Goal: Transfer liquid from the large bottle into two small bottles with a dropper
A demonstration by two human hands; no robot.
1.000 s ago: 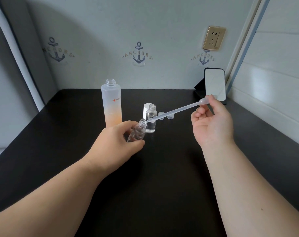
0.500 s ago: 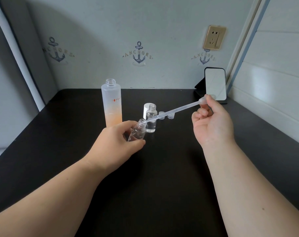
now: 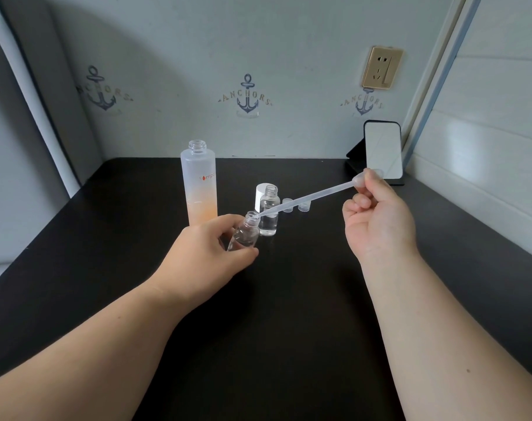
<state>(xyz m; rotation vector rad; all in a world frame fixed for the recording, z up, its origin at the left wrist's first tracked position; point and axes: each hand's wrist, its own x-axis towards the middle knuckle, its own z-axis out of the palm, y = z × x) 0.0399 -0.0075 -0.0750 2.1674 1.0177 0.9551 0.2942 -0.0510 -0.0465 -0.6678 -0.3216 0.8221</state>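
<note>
Now the left hand (image 3: pixel 204 253) grips a tilted small bottle (image 3: pixel 245 233) above the table (image 3: pixel 289 299), while the right hand (image 3: pixel 377 220) pinches the dropper (image 3: pixel 307 197) by its bulb, tip at that bottle's mouth, beside the upright large bottle (image 3: pixel 200 183).

My table (image 3: pixel 289 329) is black. The large bottle (image 3: pixel 201 189) is frosted white at the top, fading to peach-orange lower down, with small orange-red lettering. Both small bottles, the one I hold (image 3: pixel 245 232) and the standing one (image 3: pixel 269 212), are clear, as are the two caps (image 3: pixel 295 205). A white cap (image 3: pixel 260 196) stands behind. The dropper (image 3: pixel 307 198) is translucent white. The wall (image 3: pixel 258 56) is pale grey-blue with navy anchors and tan lettering; its socket (image 3: pixel 381 67) is gold.
</note>
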